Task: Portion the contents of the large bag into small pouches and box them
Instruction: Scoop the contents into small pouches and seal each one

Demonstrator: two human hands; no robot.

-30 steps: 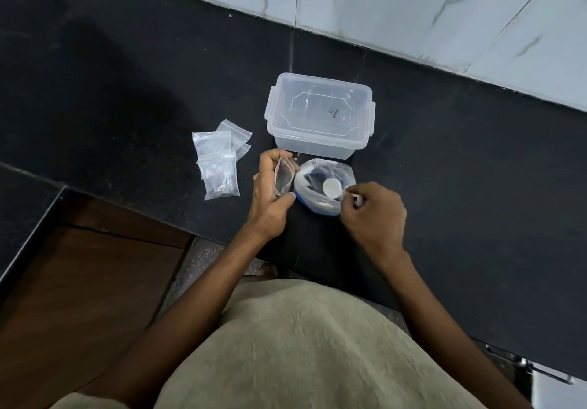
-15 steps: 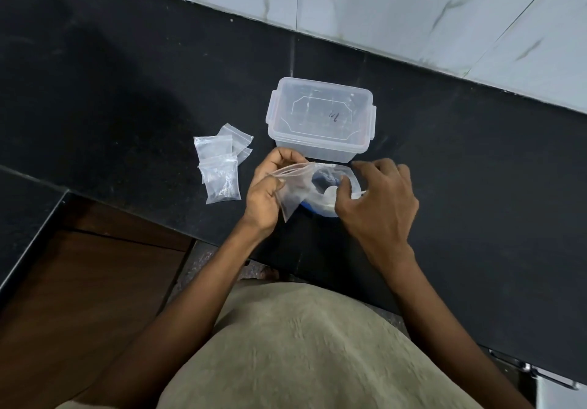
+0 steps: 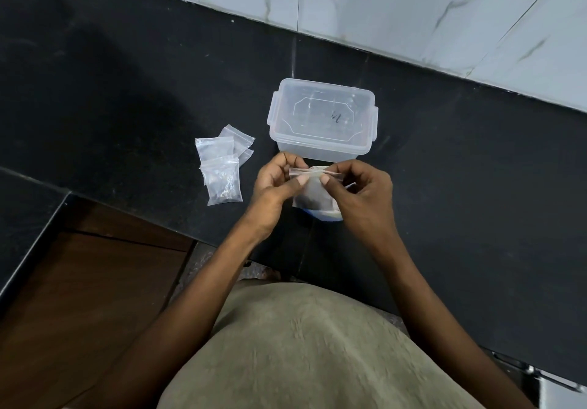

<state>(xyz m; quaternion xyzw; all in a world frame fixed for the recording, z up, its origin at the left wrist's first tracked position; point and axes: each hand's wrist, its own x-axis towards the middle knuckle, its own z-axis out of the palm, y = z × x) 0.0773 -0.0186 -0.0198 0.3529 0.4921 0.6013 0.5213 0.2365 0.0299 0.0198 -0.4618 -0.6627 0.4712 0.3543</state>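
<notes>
Holding a small pouch (image 3: 313,192) upright between both hands, the person keeps its mouth on top, probably so the dark contents at the bottom do not fall out while the strip is pressed together. The left hand (image 3: 276,183) pinches the left end of the top strip, thumb in front and curled fingers behind. The right hand (image 3: 359,192) pinches the same strip more to the right in the same way. Both hands are closed on the pouch and hold nothing else that I can see.

The pouch hangs just above the large bag (image 3: 327,215), of which only a blue and white edge shows under the hands. I think this is so that spilled pieces fall back inside.

The clear box (image 3: 322,122) stands just behind the hands with its lid on. It must be opened before the pouches go in. Other small pouches (image 3: 220,167) lie in a loose pile to the left on the black counter (image 3: 127,91), within easy reach; at least one seems filled.
</notes>
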